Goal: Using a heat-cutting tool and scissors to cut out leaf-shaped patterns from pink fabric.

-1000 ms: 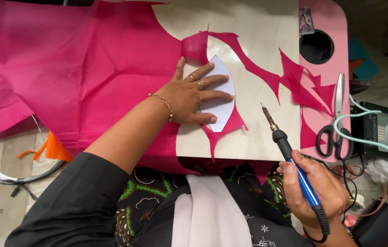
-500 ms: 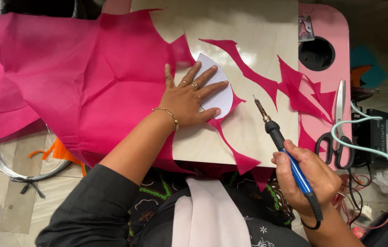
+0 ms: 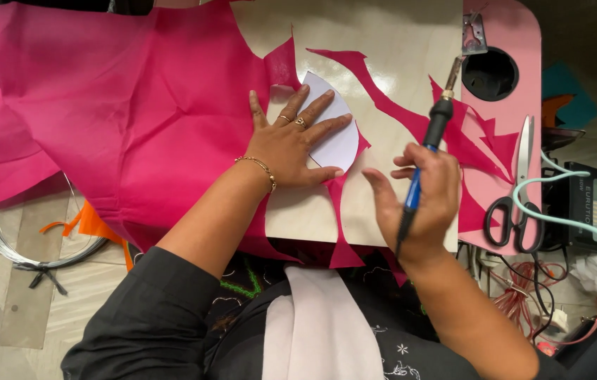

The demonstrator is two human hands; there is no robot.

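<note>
Leftmost, the big pink sheet of thin fabric (image 3: 115,112) lies bunched; the left hand (image 3: 291,144) stays spread flat, pinning a white curved paper template (image 3: 334,130). Right hand (image 3: 422,200), fist around the blue-handled soldering iron (image 3: 429,144), has swung inward beside the template, tip pointing far.

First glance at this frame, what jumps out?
The big pink cloth covers the left half of the wooden board. The left hand lies flat on a white paper shape at the cloth's edge. The right hand holds a blue-handled hot tool, with scissors further right.
</note>
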